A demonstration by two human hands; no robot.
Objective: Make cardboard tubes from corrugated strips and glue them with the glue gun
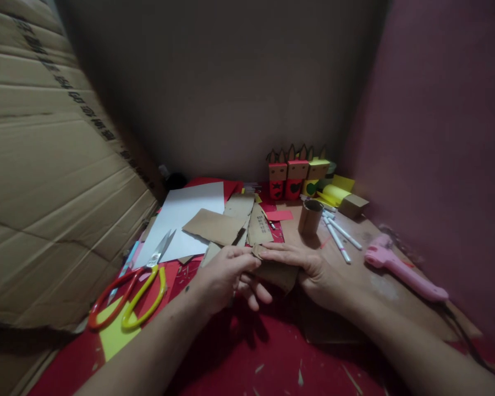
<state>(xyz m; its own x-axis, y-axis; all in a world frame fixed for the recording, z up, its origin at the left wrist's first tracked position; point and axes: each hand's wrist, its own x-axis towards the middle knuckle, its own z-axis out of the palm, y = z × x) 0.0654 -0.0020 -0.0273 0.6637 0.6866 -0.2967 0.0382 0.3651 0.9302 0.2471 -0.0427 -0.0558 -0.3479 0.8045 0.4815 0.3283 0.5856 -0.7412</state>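
A piece of brown cardboard is held between my two hands above the red table cover. My left hand pinches its left end, with the thumb on top and the lower fingers curled beneath. Across its upper edge lie the fingers of my right hand, pressed together near the left thumb. A small folded bit of cardboard shows between the fingertips. Just beyond the hands, a flat cardboard piece overlaps a printed cardboard strip. A short cardboard tube stands upright past my right hand.
Scissors with red and yellow handles lie open at left, by white paper. A pink glue gun and white markers are at right. Decorated tube figures stand behind. A cardboard sheet rises at left.
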